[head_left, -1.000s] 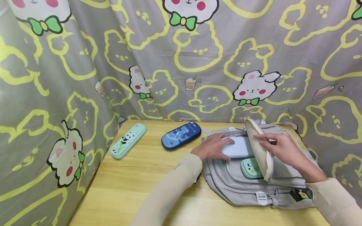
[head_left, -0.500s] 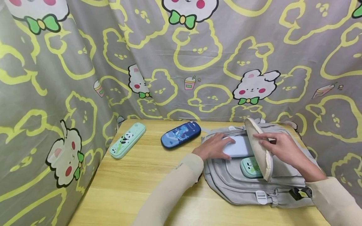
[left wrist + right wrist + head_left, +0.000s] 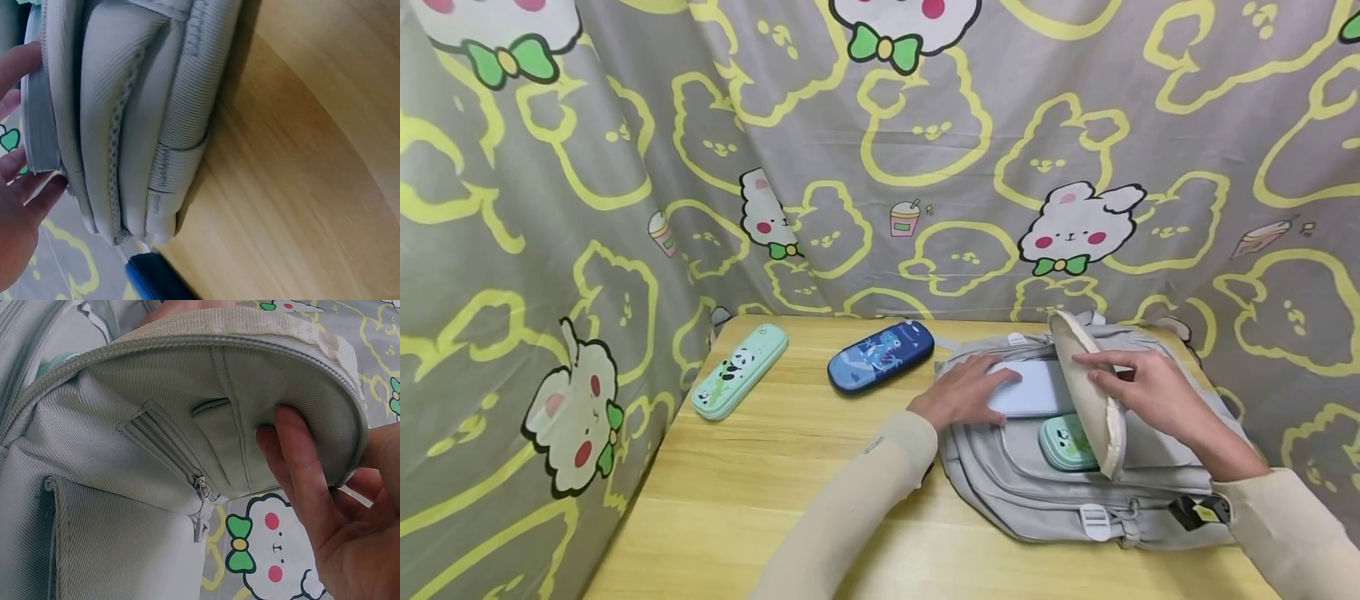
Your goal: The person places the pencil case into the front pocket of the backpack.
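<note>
While grey backpack (image 3: 1060,492) lies flat at right end of tabletop (image 3: 760,500), near far edge, left hand (image 3: 966,390) rests on white case (image 3: 1033,389) half inside open compartment, fingers straight, gripping nothing. Right hand (image 3: 1150,392) pinches raised flap (image 3: 1090,392), thumb and fingers clamped on its edge, holding compartment open. Green panda case (image 3: 1067,443) tucked in backpack just beside white case. Blue dinosaur case (image 3: 881,356) near far edge, just left of backpack. Second green panda case (image 3: 740,371) toward far left corner. Cartoon curtain (image 3: 880,150) behind.
</note>
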The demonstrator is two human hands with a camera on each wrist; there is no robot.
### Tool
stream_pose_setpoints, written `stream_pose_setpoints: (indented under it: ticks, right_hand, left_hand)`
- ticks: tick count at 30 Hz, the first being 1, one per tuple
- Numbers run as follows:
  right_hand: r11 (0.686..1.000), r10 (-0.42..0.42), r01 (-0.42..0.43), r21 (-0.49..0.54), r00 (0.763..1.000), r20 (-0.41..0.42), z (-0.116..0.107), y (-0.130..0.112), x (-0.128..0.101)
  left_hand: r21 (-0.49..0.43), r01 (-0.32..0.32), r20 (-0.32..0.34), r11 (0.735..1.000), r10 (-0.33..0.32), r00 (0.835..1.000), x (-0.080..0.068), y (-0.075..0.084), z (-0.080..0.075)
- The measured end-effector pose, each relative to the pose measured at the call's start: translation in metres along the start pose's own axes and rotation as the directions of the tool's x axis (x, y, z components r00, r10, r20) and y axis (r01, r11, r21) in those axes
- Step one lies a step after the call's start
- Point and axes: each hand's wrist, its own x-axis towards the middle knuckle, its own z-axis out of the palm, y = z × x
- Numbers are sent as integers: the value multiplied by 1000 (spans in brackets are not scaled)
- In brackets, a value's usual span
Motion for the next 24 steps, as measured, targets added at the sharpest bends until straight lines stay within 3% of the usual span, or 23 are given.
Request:
stream_pose_setpoints:
  ticks: [9,24]
  right_hand:
    - [1000,6,-6,10,1000,11,0,1,1]
    - [1000,5,-6,12,1000,14,2,0,1]
  left_hand:
    - [54,-11,-13,998,12,1000,-16,-11,1]
    - [69,84,-126,994,-75,989,-35,-24,7]
